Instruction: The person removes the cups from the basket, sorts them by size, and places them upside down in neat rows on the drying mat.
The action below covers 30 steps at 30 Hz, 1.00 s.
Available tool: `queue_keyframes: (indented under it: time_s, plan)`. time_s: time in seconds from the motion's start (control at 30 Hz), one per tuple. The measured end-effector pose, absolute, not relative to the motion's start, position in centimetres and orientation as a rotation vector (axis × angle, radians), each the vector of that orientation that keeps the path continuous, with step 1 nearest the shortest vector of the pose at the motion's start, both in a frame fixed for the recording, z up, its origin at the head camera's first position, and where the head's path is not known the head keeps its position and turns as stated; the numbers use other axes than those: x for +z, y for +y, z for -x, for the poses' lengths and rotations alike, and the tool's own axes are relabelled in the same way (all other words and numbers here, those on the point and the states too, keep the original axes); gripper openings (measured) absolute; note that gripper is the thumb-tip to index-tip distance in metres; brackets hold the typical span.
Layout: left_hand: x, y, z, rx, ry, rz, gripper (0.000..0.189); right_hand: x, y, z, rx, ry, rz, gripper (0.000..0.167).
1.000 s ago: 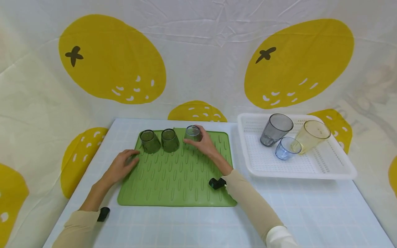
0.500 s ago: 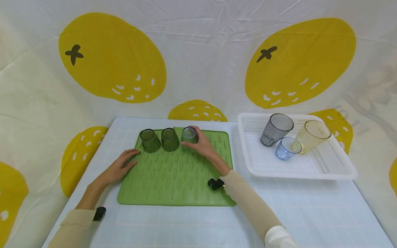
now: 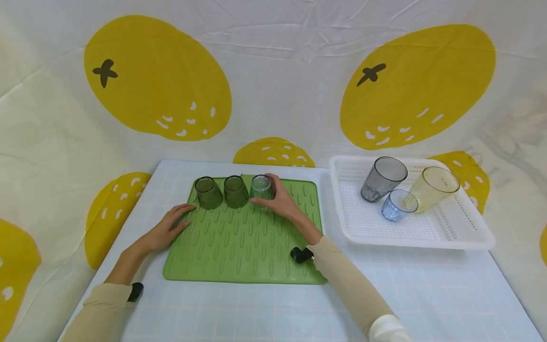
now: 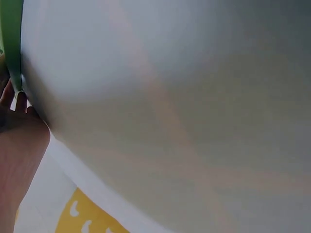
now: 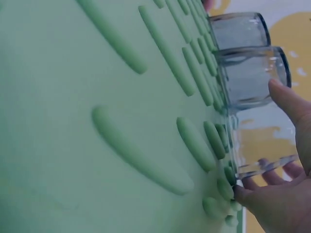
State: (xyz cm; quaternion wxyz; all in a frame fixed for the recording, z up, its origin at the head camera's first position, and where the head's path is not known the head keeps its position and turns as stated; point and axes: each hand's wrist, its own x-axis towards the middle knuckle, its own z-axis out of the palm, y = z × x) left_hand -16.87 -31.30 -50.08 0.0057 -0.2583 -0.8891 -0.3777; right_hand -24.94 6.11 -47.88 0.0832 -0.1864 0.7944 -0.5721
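My right hand [image 3: 283, 202] holds a small clear glass [image 3: 260, 188], upside down on a green ribbed mat [image 3: 243, 251]. In the right wrist view, thumb and fingers [image 5: 291, 104] curve around that clear glass [image 5: 260, 145], whose rim is down at the mat. Two dark grey glasses, one in the middle [image 3: 236, 192] and one at the left [image 3: 208, 194], stand inverted beside it in a row along the mat's back edge. My left hand [image 3: 164, 230] rests on the mat's left edge, fingers relaxed, holding nothing; the left wrist view shows only part of this hand [image 4: 22, 131].
A white perforated basket [image 3: 354, 232] stands at the right of the table. Inside are a tall grey glass [image 3: 382, 180], a small blue glass [image 3: 397, 205] and a tall yellow glass [image 3: 433, 187]. A patterned cloth [image 3: 286, 104] hangs behind the table.
My right hand has moved the clear glass slightly left, closer to the middle grey glass, and down onto the mat. My left hand has barely moved.
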Motion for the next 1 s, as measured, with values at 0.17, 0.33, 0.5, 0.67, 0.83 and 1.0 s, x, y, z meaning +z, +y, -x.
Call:
queue_keyframes:
  time_s: [0.17, 0.33, 0.5, 0.67, 0.83, 1.0]
  plan:
    - [-49.8, -31.2, 16.9, -1.195, -2.802, 0.798, 0.042, -47.3, 6.6, 24.4, -1.670, 2.384, 0.522, 0.095]
    - [-49.6, -31.0, 16.8, -1.174, -2.781, 0.816, 0.041, -46.5, 7.0, 23.7, -1.633, 2.398, 0.496, 0.094]
    - [-49.6, -31.0, 16.8, -1.193, -2.771, 0.821, 0.041, -45.8, 7.5, 23.0, -1.593, 2.425, 0.479, 0.093]
    - [-49.5, -31.1, 16.7, -1.221, -2.790, 0.806, 0.042, -45.2, 8.3, 22.2, -1.552, 2.432, 0.479, 0.090]
    - [-49.5, -31.0, 16.8, -1.222, -2.786, 0.813, 0.042, -44.4, 9.4, 21.4, -1.584, 2.396, 0.510, 0.082]
    - [-49.7, -30.8, 16.8, -1.196, -2.780, 0.815, 0.042, -43.4, 10.5, 20.7, -1.583, 2.373, 0.542, 0.075]
